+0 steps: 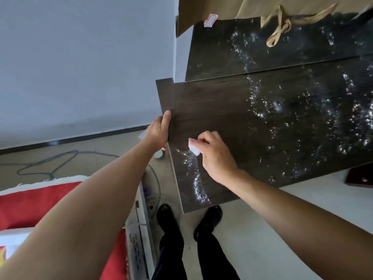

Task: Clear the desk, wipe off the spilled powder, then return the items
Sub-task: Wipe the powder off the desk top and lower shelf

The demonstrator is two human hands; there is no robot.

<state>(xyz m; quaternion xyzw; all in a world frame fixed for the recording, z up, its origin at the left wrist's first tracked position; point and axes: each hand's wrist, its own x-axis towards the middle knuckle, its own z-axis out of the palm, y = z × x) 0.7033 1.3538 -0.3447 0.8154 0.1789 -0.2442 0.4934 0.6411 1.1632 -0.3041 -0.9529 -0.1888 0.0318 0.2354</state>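
The left forearm (pixel 84 209) reaches up from 7 o'clock, crossing over a red cloth (pixel 36 201) that lies on the floor at 8 o'clock. A thin cable (pixel 50 164) loops over the tiles at 9 o'clock. The left hand (pixel 158 131) grasps the left edge of the dark desk (pixel 212 102) just left of centre, thumb on top and fingers curled under the board. Two dark shoes (pixel 167 217) stand at 6 o'clock beneath the desk's near corner. The right hand (pixel 215 156), at centre, has its fingers (pixel 203 138) clenched round a white wipe (pixel 194 147), which touches the desk top. A streak of white powder (pixel 196 178) runs from just below the wipe toward the near corner, and more is scattered across the desk from 2 to 3 o'clock. A paper bag (pixel 282 23) with twisted handles rests at 1 o'clock.
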